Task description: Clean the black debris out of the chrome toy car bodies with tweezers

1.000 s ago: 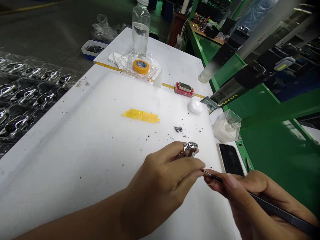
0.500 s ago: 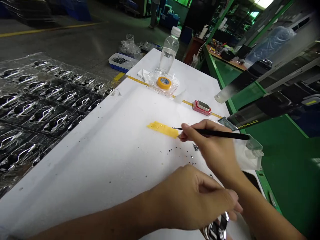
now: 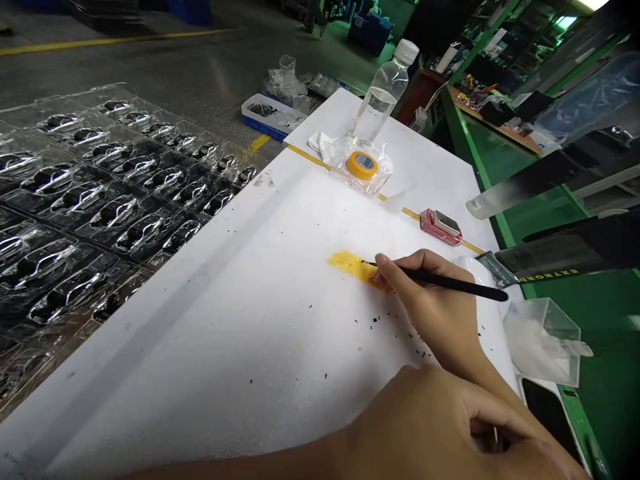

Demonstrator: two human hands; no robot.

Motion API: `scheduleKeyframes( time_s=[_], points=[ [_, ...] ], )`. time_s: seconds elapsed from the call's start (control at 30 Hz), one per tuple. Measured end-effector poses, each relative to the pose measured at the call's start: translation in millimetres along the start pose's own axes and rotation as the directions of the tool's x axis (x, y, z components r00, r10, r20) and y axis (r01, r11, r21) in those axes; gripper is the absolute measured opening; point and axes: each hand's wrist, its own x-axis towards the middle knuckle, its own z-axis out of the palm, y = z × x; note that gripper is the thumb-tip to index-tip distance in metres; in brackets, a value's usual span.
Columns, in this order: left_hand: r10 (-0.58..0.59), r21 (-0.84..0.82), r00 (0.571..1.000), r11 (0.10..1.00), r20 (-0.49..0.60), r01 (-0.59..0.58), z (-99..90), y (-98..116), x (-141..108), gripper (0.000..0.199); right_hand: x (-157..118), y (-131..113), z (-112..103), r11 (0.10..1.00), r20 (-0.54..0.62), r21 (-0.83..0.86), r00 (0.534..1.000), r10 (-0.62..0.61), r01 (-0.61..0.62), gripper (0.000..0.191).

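Note:
My right hand (image 3: 440,300) is closed around a slim black pen-like tool (image 3: 465,285) with a fine tip. That tip meets a strip of yellow tape (image 3: 350,264) stuck to the white tabletop (image 3: 250,293), and the fingers rest by the strip's near end. Tiny bits dot the tape. In the lower right, my left hand (image 3: 430,420) is closed with its back toward me. What it grips is almost wholly hidden now; a shiny black-and-silver part showed there a moment ago. Small dark specks lie scattered near my right hand.
Beyond the tape are a yellow tape roll (image 3: 362,165), a water bottle (image 3: 381,93) and a red box (image 3: 440,227). A clear plastic container (image 3: 545,343) and a phone (image 3: 550,417) lie at right. Trays of shiny parts (image 3: 115,217) stand left, below table height.
The view has shifted, so the table items sit further left relative to the frame's right side and my left hand is lower right. Its shiny part has gone out of sight. The tool tip stays at the tape.

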Motion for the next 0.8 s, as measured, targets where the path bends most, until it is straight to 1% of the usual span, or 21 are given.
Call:
scheduleKeyframes(
  time_s=[0.07, 0.1, 0.17, 0.3, 0.4, 0.47, 0.53, 0.57, 0.63, 0.67, 0.73, 0.77, 0.8],
  points=[
    [-0.051, -0.011, 0.998, 0.999, 0.039, 0.051, -1.5, 1, 1, 0.034, 0, -1, 0, 1.0, -0.003, -0.016, 1.0, -0.004, 0.004, 0.035],
    [-0.068, -0.014, 0.997, 0.998, 0.04, 0.068, -1.8, 0, 1, 0.032, -1, -1, 0, 1.0, -0.008, -0.021, 1.0, -0.008, 0.008, 0.035],
    [-0.077, -0.021, 0.997, 0.997, 0.013, 0.077, -0.9, -4, 3, 0.029, -1, -1, 0, 0.999, -0.011, -0.029, 1.0, -0.014, 0.014, 0.035],
    [-0.095, -0.057, 0.995, 0.994, 0.003, 0.095, 3.9, -11, 7, 0.025, -2, -2, 0, 1.0, -0.005, -0.014, 1.0, -0.007, 0.007, 0.035],
    [-0.089, -0.087, 0.996, 0.992, -0.01, 0.088, 3.4, -11, 3, 0.025, 0, -4, 0, 1.0, 0.001, 0.022, 1.0, 0.015, -0.015, 0.035],
    [-0.098, -0.135, 0.995, 0.986, 0.028, 0.101, -0.6, -8, -1, 0.028, 2, -2, -1, 0.996, 0.02, 0.078, 0.999, 0.046, -0.047, 0.034],
    [-0.153, -0.193, 0.982, 0.966, 0.111, 0.172, -6.0, -4, -3, 0.032, 7, 1, -3, 0.979, 0.064, 0.181, 0.994, 0.087, -0.097, 0.034],
    [-0.19, -0.207, 0.968, 0.953, 0.164, 0.222, -8.6, -1, -3, 0.032, 9, 2, -5, 0.962, 0.095, 0.24, 0.99, 0.107, -0.127, 0.034],
    [-0.267, -0.205, 0.935, 0.926, 0.234, 0.316, -11.9, 3, -2, 0.03, 14, 2, -12, 0.921, 0.161, 0.344, 0.978, 0.136, -0.184, 0.034],
    [-0.31, -0.202, 0.92, 0.911, 0.24, 0.359, -12.3, 6, -1, 0.029, 15, 1, -17, 0.901, 0.191, 0.381, 0.971, 0.144, -0.209, 0.033],
    [-0.384, -0.232, 0.901, 0.875, 0.202, 0.425, -11.0, 10, 0, 0.033, 12, -5, -32, 0.872, 0.233, 0.426, 0.961, 0.152, -0.241, 0.031],
    [-0.393, -0.276, 0.904, 0.861, 0.17, 0.427, -9.6, 12, 0, 0.041, 8, -8, -42, 0.863, 0.242, 0.441, 0.958, 0.151, -0.247, 0.03],
    [-0.379, -0.333, 0.916, 0.853, 0.132, 0.401, -8.3, 14, 0, 0.05, 2, -12, -53, 0.854, 0.245, 0.457, 0.958, 0.147, -0.248, 0.03]
  ],
)
